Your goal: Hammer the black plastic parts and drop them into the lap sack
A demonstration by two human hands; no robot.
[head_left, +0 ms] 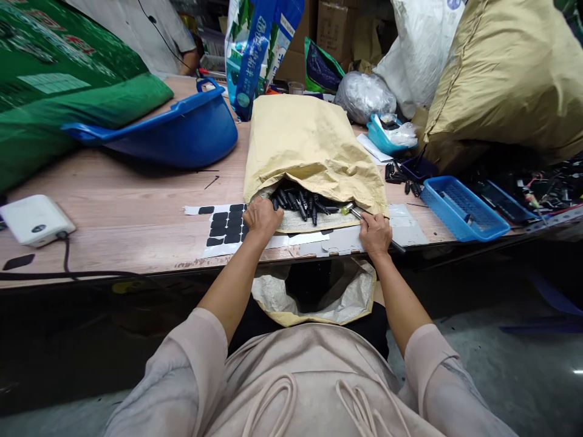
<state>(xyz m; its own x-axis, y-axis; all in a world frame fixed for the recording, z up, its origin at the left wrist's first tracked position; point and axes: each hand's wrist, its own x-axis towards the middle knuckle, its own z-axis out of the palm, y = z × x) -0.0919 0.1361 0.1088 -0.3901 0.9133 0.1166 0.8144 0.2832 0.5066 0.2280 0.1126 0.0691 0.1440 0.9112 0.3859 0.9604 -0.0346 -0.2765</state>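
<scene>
A yellow woven sack (310, 139) lies on the workbench with its mouth facing me. Many small black plastic pieces (300, 203) show inside the opening. My left hand (263, 216) is closed on the left corner of the sack's mouth; a black piece shows by its thumb. At the right corner, my right hand (376, 235) is closed round a small hammer (348, 209) with a yellowish tip and a dark handle. Whether these fingers also pinch the sack's edge, I cannot tell. Below the bench edge, another sack (314, 315) stands open in front of my lap.
A sheet of black stickers (226, 229) lies beside my left hand. Farther left are a blue basin (182, 136) and a white box with a cable (37, 220). On the right stand a blue basket (464, 209) and a full sack (505, 79). Another person's arm (189, 57) shows behind.
</scene>
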